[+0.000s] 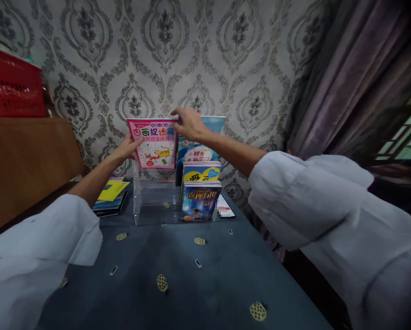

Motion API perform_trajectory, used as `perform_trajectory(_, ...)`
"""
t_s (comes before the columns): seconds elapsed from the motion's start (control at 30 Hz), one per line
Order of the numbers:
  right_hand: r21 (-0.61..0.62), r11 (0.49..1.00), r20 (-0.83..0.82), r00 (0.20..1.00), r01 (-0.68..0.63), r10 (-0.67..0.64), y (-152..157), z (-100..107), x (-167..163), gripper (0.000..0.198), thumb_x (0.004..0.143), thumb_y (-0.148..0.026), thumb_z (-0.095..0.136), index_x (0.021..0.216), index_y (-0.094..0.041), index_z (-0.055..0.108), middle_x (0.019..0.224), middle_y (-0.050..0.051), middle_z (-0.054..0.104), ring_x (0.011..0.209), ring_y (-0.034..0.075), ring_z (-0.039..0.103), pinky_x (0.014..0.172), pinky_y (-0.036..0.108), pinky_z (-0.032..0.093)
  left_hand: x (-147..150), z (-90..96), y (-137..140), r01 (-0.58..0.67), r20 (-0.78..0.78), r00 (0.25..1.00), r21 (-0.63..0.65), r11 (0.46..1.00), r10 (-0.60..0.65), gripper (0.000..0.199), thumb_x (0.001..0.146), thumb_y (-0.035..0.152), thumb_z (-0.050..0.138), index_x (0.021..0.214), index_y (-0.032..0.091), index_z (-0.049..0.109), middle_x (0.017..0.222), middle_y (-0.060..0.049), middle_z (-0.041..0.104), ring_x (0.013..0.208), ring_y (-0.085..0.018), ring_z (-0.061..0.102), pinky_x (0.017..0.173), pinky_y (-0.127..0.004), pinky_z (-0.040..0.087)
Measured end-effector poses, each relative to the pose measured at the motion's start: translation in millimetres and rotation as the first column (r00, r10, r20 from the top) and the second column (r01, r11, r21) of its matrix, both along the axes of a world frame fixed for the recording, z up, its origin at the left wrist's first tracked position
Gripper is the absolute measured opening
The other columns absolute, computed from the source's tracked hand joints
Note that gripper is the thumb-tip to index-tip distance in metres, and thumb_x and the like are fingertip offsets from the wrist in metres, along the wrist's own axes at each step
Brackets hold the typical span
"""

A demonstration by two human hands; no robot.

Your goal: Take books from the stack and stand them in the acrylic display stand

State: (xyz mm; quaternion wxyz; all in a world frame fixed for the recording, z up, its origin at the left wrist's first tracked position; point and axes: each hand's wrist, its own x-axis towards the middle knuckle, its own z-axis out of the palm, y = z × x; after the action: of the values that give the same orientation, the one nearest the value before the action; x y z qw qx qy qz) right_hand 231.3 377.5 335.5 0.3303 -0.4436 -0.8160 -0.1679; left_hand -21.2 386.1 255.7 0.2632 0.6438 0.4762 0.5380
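In the head view, the left hand (130, 147) grasps the left edge of the pink-bordered paper book (157, 149); the right hand (191, 124) is at its upper right corner, pinching or merely touching, I cannot tell. The book is upright at the back left of the clear acrylic stand (137, 204), just left of the blue picture book (199, 145). Its cover faces the wearer, top edge running left to right, long axis unclear.
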Motion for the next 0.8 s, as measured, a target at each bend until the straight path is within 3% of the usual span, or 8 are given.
perform_trajectory(0.27,0.024,0.999,0.014,0.999,-0.036,0.036,-5.5,-7.3,4.0,0.044,0.091,-0.025,0.051,0.135,-0.022,0.055,0.134,0.012,0.063,0.126,0.034,0.052,0.109,0.053,0.038,2.4,-1.0,-6.4,-0.037,-0.017,0.999,-0.021,0.999,0.037,0.041,0.093,0.038,0.063,0.126,0.02,0.047,0.123,-0.014,0.066,0.103,-0.022,0.067,0.057,-0.019,0.046)
perform_trajectory(0.43,0.049,0.998,-0.06,0.997,-0.047,0.049,-38.9,-28.0,23.7,0.053,0.094,-0.033,0.049,0.146,-0.025,0.045,0.145,0.011,0.055,0.138,0.036,0.043,0.113,0.056,0.034,-0.8,-16.7,-16.5,-0.214,-0.025,0.976,0.072,0.974,0.216,0.043,0.091,0.033,0.065,0.127,0.018,0.047,0.12,-0.013,0.064,0.105,-0.024,0.065,0.065,-0.025,0.053)
perform_trajectory(0.53,0.066,0.997,-0.212,0.977,0.042,-0.027,-71.6,-74.6,51.7,0.056,0.097,-0.039,0.043,0.152,-0.027,0.04,0.148,0.012,0.053,0.143,0.037,0.038,0.113,0.06,0.034,4.9,-50.7,-38.2,-0.32,-0.055,0.937,0.266,0.909,0.346,0.039,0.089,0.033,0.065,0.122,0.018,0.051,0.123,-0.011,0.062,0.114,-0.025,0.06,0.086,-0.032,0.054)
perform_trajectory(0.6,0.053,0.987,-0.363,0.924,0.151,-0.122,-88.2,-122.1,73.0,0.057,0.098,-0.04,0.039,0.153,-0.029,0.039,0.148,0.013,0.053,0.144,0.035,0.039,0.113,0.059,0.035,19.9,-83.7,-56.6,-0.26,-0.12,0.942,0.332,0.907,0.314,0.03,0.092,0.035,0.059,0.117,0.019,0.055,0.117,-0.01,0.064,0.113,-0.024,0.061,0.095,-0.036,0.051)
perform_trajectory(0.7,-0.059,0.97,-0.576,0.785,0.235,-0.225,-93.2,-200.8,98.9,0.058,0.099,-0.039,0.026,0.153,-0.024,0.04,0.152,0.013,0.05,0.143,0.028,0.045,0.112,0.052,0.043,59.4,-137.1,-79.2,-0.105,-0.222,0.959,0.293,0.95,0.174,0.028,0.095,0.035,0.05,0.116,0.019,0.059,0.116,-0.011,0.066,0.113,-0.025,0.062,0.1,-0.039,0.049)
perform_trajectory(0.8,-0.244,0.955,-0.722,0.626,0.168,-0.294,-78.5,-263.4,110.8,0.063,0.097,-0.047,0.029,0.151,-0.018,0.044,0.15,0.017,0.053,0.138,0.027,0.052,0.109,0.046,0.048,105.6,-180.7,-88.2,-0.023,-0.264,0.961,0.228,0.973,0.084,0.04,0.097,0.035,0.045,0.131,0.019,0.056,0.127,-0.015,0.063,0.125,-0.027,0.058,0.111,-0.043,0.043)
